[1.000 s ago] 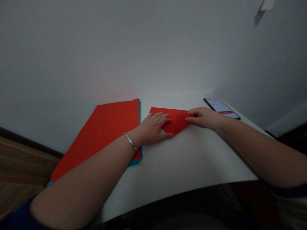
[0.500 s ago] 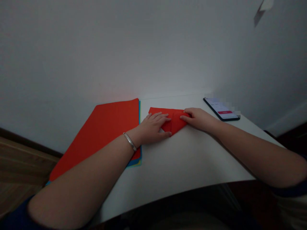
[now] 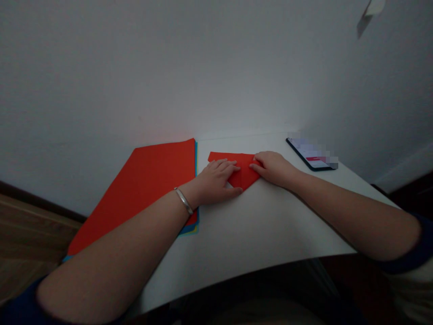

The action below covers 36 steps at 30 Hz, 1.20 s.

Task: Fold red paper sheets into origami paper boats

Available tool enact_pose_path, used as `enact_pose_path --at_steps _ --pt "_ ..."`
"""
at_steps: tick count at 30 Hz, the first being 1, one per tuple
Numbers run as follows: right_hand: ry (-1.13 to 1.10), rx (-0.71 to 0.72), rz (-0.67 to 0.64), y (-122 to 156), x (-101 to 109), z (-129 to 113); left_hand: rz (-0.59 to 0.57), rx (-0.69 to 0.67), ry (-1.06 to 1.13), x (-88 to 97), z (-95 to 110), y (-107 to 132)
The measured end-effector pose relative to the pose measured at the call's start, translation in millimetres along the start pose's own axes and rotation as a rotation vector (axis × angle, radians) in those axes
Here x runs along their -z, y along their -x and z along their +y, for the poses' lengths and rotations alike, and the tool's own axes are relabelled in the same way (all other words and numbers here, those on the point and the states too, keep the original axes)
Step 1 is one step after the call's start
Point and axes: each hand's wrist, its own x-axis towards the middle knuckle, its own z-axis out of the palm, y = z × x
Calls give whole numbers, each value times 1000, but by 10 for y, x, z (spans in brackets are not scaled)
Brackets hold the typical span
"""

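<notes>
A folded sheet of red paper (image 3: 246,174) lies on the white table between my hands, its lower part narrowing to a point. My left hand (image 3: 216,180) rests flat across its left side, fingers stretched out, thumb near the lower point. At the paper's right corner, my right hand (image 3: 270,168) pinches it between thumb and fingers, covering that corner. A vertical crease or flap edge shows in the paper between the two hands. A silver bracelet (image 3: 183,201) circles my left wrist.
A stack of coloured paper (image 3: 145,180), red on top with blue and yellow edges below, lies left under my forearm. A phone (image 3: 313,158) with its screen lit lies at the right. The white table (image 3: 264,234) meets a wall (image 3: 216,67) behind.
My right hand has slid slightly left along the red paper, still pinching its right side. My left hand stays in place on the paper.
</notes>
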Motion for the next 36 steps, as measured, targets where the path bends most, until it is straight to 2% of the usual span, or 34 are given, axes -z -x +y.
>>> enact_pose_path --at_steps 11,19,26,36 --pt "2 -31 2 9 8 -21 -40 16 -22 31 24 5" --pt "-9 -16 17 9 -1 -8 -29 22 3 -3 -35 -29" --pt "0 -17 15 15 14 -35 24 24 11 -34 4 -22" --pt "23 -27 7 16 43 -75 28 37 -4 -30 12 -3"
